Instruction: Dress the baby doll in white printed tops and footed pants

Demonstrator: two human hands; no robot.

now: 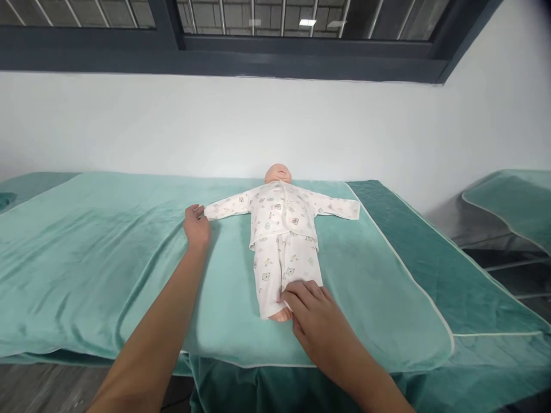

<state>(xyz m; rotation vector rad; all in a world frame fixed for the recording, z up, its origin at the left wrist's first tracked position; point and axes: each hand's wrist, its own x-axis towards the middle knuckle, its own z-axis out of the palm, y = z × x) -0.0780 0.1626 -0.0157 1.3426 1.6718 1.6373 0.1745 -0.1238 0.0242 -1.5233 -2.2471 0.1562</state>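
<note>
A baby doll (278, 173) lies on its back on a light green blanket (357, 310), arms spread and head toward the wall. It wears a white printed button-up top (282, 213) and matching trousers (267, 269). My left hand (197, 225) is closed, its curled fingers at the end of the left-hand sleeve (226, 207). My right hand (314, 315) is closed over the lower end of the right-hand trouser leg (303, 267), hiding that foot. One bare foot (281, 315) shows below the other leg. The opposite sleeve (340, 207) lies flat, no doll hand visible.
Darker green cloth (413, 246) covers the surface at the right and hangs down the front. Behind is a white wall (241, 126) under a dark window frame (301, 60). Another green-covered piece (516, 201) stands at the far right. Grey floor (47, 387) shows at the lower left.
</note>
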